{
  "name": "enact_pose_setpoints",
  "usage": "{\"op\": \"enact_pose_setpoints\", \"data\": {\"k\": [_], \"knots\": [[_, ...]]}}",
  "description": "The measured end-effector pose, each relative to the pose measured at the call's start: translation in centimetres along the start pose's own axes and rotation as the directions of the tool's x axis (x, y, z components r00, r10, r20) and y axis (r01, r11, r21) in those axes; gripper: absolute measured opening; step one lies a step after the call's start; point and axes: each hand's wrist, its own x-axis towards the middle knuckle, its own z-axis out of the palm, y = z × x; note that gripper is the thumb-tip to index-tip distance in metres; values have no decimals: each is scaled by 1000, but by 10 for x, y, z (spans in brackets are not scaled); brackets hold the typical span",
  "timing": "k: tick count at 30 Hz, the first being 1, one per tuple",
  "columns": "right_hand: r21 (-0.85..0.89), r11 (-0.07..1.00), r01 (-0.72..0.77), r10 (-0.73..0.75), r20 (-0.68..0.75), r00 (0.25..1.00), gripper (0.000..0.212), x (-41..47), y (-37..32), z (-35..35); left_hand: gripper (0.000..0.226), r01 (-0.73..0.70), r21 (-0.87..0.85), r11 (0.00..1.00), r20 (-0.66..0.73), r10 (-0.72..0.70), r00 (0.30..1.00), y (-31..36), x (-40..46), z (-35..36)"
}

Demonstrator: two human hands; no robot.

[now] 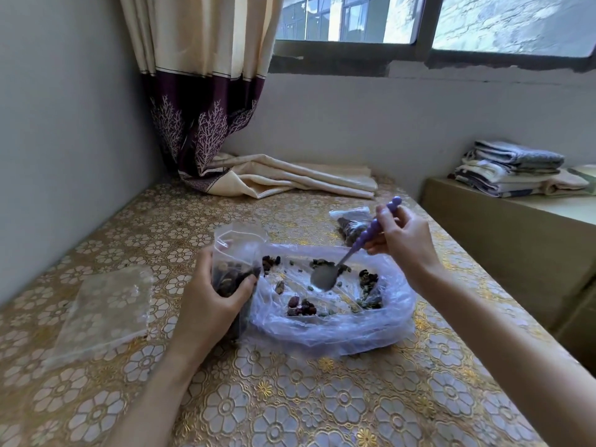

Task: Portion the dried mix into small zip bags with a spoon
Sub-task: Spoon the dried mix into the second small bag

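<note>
Floral-cloth desk (290, 398) under window. Left hand (213, 298) grips half-filled zip bag (237, 253), centre-left. Right hand (403, 237) pinches purple spoon (342, 262), bowl empty over dried mix (303, 306) in plastic sheet (371, 330). Gather scattered pieces, scoop level, tip into held-open mouth.

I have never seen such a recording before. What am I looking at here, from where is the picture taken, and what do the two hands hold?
There is no machine here: a person works with two bare hands. The one picture comes from a camera worn on the head, looking forward and down. The left hand grips a small zip bag, open at the top and partly filled with dried mix. The right hand holds a purple-handled spoon, its bowl down in a big plastic bag spread open on the flowered tablecloth, with little mix left inside. A filled bag lies behind, and empty bags lie on the left.
</note>
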Motion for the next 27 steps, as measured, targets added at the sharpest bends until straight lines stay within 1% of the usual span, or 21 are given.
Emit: {"op": "enact_pose_setpoints", "data": {"k": [2,6,11,15,20,23,27], "knots": [[-40,999,-16,17,24,1000,22,-2,5,-4,46,-15,42,999,7,15,1000,0,0,1],[-82,995,-65,71,75,995,25,-6,7,-5,48,-11,45,999,14,10,1000,1,-1,1],[-31,986,-165,168,125,978,28,-16,10,-3,42,-25,68,997,21,24,1000,1,-1,2],[3,956,-295,289,190,938,28,-22,15,-2,42,-61,65,996,35,58,998,1,-1,3],[-68,932,-355,360,258,896,26,-23,11,-5,44,-66,45,997,47,64,997,-2,-1,3],[-55,901,-430,428,268,863,26,-24,11,-8,48,-61,33,998,58,59,997,-3,-1,4],[-9,858,-514,503,223,835,25,-27,11,-9,59,-42,51,998,83,38,996,-2,0,4]]}}
